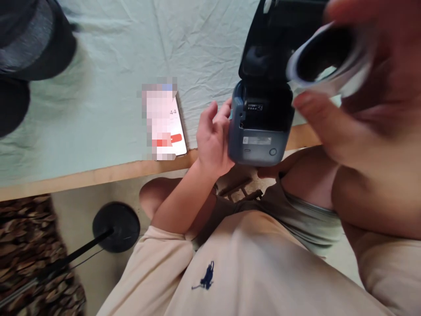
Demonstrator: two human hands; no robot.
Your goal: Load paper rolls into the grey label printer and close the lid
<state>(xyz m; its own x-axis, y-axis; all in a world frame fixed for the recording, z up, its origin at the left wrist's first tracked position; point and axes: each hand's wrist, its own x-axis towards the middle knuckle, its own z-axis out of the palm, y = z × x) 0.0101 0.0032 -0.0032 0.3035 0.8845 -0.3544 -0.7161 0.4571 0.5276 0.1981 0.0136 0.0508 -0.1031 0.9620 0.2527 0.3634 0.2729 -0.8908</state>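
A small dark blue-grey label printer (258, 149) has its black lid (269, 48) swung up, and its dark inner bay shows. My left hand (213, 140) grips the printer's left side at the table edge, fingers partly behind it. Above and right of the bay, my right hand (348, 109) holds a white roll of labels (301, 66) between thumb and fingers, the roll's round core facing the camera. The roll is apart from the bay, close to the raised lid. Motion blurs this hand and the roll.
A phone (176, 127) with a lit, partly pixelated screen lies on the pale green tablecloth (112, 101), left of the printer. Dark rounded objects (36, 44) stand at the upper left. Below the wooden table edge (82, 175), a round black stand base (115, 227) rests on the floor.
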